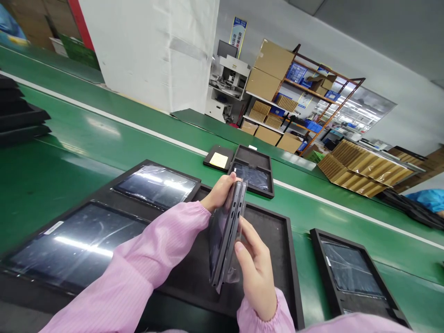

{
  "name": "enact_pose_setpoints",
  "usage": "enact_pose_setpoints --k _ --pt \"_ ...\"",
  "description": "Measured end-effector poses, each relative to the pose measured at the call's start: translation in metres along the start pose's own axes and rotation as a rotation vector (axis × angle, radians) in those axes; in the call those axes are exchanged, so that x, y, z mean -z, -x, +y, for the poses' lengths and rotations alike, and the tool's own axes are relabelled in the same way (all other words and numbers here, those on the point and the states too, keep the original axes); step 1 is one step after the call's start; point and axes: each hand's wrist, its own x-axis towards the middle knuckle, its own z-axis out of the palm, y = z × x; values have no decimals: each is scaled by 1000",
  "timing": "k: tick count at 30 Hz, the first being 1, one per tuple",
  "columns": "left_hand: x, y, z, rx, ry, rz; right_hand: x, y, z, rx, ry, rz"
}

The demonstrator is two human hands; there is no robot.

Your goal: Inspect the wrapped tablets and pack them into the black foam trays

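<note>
In the head view, a blue and white sign with Chinese writing hangs on the wall. A yellow note sits on a small dark box; its words are too small to read. The left hand and right hand grip two thin dark tablets, tilted on edge above a black tray. They have small side holes and clear wrap. The table is green and shiny. Cardboard boxes fill shelves behind.

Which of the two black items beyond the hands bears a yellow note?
The left item; its yellow note sets it apart from the right tray, which holds a film-wrapped screen.
</note>
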Motion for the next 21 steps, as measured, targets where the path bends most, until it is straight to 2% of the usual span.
enact_pose_setpoints --k 8,16,21 --pt "-3 -3 -3 32 33 18 4 -1 5 27 90 45" --pt "-3 -15 -14 94 40 120 8 -3 11 -47 36 61" --pt "-4 -15 -13 83 28 91 6 -2 9 -42 -32 56"
